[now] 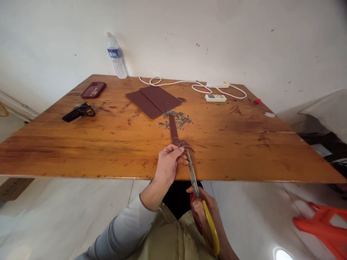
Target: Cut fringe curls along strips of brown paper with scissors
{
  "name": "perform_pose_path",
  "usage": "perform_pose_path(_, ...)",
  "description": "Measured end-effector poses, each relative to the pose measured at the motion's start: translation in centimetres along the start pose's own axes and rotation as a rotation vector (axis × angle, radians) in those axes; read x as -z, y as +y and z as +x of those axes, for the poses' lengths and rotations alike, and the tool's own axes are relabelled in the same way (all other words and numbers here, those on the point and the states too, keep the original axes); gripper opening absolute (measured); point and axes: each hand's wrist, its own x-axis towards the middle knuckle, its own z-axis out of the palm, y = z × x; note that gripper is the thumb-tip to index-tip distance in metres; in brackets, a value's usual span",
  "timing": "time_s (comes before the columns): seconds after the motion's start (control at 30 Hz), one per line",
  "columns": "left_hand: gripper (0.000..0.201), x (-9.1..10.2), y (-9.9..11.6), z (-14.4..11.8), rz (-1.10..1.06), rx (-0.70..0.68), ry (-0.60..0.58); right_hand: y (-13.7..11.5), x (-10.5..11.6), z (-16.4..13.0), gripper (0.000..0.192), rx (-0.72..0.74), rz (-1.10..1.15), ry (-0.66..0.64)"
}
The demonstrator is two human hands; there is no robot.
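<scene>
My right hand (207, 207) grips scissors (193, 177) with a red and a yellow handle, the blades pointing up and away over the table's front edge. The blade tips reach my left hand (169, 162), whose thumb and fingers are pinched on a piece of dark brown paper, mostly hidden by them. Just beyond the fingertips lie curved brown paper pieces (184, 143). A straight brown paper strip (172, 126) runs away from them, with small greyish clippings (180, 117) scattered around its far end. Larger brown sheets (154, 101) overlap behind.
On the wooden table (108, 155) stand or lie a plastic bottle (116, 57), a dark red phone (93, 90), a black object (78, 112), a remote control (215, 98) and a white cable (176, 82). An orange-red stool (322, 224) is at lower right.
</scene>
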Motion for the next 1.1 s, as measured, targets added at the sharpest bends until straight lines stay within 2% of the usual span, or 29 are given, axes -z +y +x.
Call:
perform_pose_path(0.13, 0.036, -0.05, 0.0, -0.05, -0.014, -0.01, 0.002, 0.37, -0.07, -0.15, 0.051, -0.009, -0.005, 0.009)
perform_pose_path(0.27, 0.033, -0.03, -0.06, -0.04, -0.034, -0.021, 0.006, 0.21, 0.14, -0.2, 0.06, 0.059, -0.066, -0.042)
perform_pose_path(0.37, 0.032, 0.0, -0.1, 0.0, -0.026, -0.017, 0.003, 0.11, 0.33, -0.22, 0.064, 0.05, -0.058, -0.071)
perform_pose_path(0.6, 0.033, 0.05, -0.01, 0.0, 0.002, -0.006, -0.021, -0.46, 0.37, 0.13, 0.052, 0.026, -0.086, -0.009)
perform_pose_path(0.83, 0.034, 0.02, -0.03, -0.08, 0.003, -0.002, 0.004, 0.02, 0.21, -0.2, 0.053, -0.031, -0.051, 0.005)
perform_pose_path(1.1, 0.036, -0.07, -0.04, -0.12, -0.034, -0.022, 0.012, 0.1, 0.17, -0.45, 0.074, -0.023, -0.02, -0.103)
